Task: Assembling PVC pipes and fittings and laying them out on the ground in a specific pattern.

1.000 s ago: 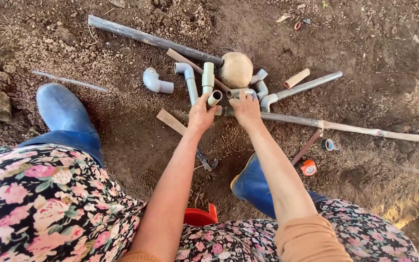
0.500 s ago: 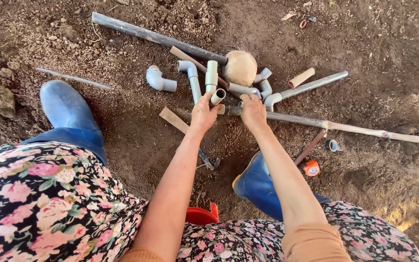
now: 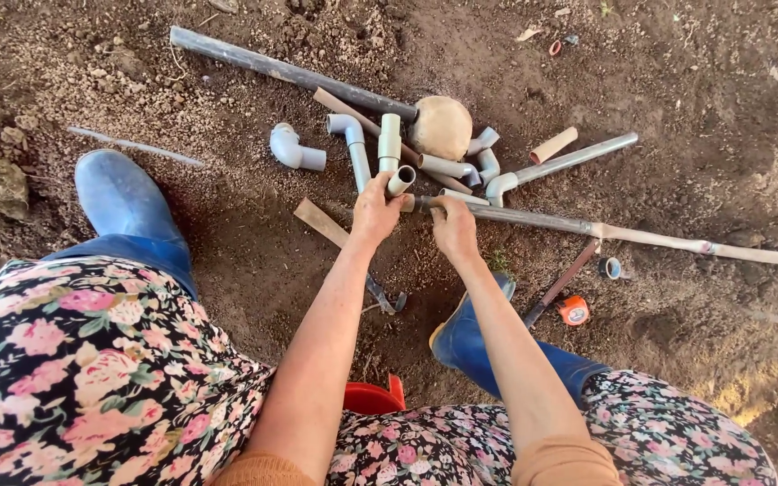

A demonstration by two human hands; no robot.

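My left hand (image 3: 375, 211) grips a short grey pipe fitting (image 3: 400, 181) whose open end faces up. My right hand (image 3: 452, 227) is closed around the near end of a long thin pipe (image 3: 641, 234) that runs away to the right across the soil. The fitting and the pipe's end sit close together between my hands. Just beyond them lie several grey pipe pieces and elbows (image 3: 353, 144) and a round tan stone (image 3: 441, 127).
A long dark pipe (image 3: 281, 68) lies diagonally at the top. A grey elbow (image 3: 292, 149), a flat wooden strip (image 3: 321, 221), an orange tape roll (image 3: 574, 310) and a red object (image 3: 373, 396) rest on the dirt. My blue boots (image 3: 128, 202) stand either side.
Both hands have shifted slightly towards each other at the fitting and the pipe end. The camera has moved a little, nothing else has changed.
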